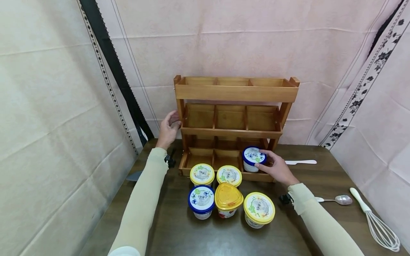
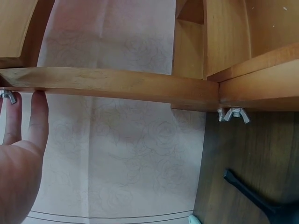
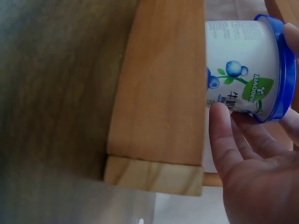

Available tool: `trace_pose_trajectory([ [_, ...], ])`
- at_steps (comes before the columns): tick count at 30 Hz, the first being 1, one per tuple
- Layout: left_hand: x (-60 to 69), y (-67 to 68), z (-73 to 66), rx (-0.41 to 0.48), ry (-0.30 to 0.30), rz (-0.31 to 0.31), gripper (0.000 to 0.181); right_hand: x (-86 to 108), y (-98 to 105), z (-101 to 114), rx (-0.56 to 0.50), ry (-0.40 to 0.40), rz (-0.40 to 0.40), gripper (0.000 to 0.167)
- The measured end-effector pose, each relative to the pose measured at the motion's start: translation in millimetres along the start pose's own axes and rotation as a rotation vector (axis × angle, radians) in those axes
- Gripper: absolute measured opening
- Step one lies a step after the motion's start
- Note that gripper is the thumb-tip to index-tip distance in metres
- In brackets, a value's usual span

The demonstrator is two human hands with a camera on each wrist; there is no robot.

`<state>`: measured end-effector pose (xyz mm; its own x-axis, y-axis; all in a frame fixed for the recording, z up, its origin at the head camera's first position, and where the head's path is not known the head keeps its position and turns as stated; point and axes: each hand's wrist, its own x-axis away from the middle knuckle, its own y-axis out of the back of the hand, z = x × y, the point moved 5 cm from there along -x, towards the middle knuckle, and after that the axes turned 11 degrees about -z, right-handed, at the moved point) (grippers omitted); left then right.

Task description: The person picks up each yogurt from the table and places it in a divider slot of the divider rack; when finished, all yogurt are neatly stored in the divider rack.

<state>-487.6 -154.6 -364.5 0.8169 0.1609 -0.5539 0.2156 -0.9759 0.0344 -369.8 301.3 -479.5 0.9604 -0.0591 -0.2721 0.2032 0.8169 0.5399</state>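
A three-tier wooden rack [image 1: 237, 94] with divided compartments stands at the back of the table. My right hand [image 1: 277, 167] grips a white tub with a blue lid [image 1: 253, 158] at the bottom tier's right compartment. Blueberries are printed on the tub's side [image 3: 243, 70] in the right wrist view. My left hand [image 1: 169, 129] touches the rack's left side post [image 2: 112, 83] with its fingertips and holds nothing. Before the rack stand yellow-lidded tubs [image 1: 259, 208], another blue-lidded tub [image 1: 201, 200] and a tub with a domed yellow lid [image 1: 229, 197].
To the right lie a white-handled whisk [image 1: 376, 220], a spoon [image 1: 343, 200] and a white knife [image 1: 301, 162]. A dark utensil [image 2: 254, 193] lies on the table left of the rack. Patterned cloth [image 1: 224, 46] hangs behind and at both sides.
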Motion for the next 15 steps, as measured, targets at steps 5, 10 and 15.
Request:
trace_pose_trajectory([
  [5, 0.0, -1.2, -1.8, 0.0, -0.005, -0.002, 0.051, 0.3, -5, -5, 0.032, 0.005, 0.0, 0.082],
  [10, 0.5, -1.9, -0.4, 0.01, -0.013, -0.006, 0.051, 2.4, -7, -12, 0.098, 0.01, -0.002, 0.087],
  [15, 0.6, -1.0, 0.2, 0.02, -0.013, -0.007, 0.051, 3.9, -8, -14, 0.138, -0.003, 0.014, 0.09],
])
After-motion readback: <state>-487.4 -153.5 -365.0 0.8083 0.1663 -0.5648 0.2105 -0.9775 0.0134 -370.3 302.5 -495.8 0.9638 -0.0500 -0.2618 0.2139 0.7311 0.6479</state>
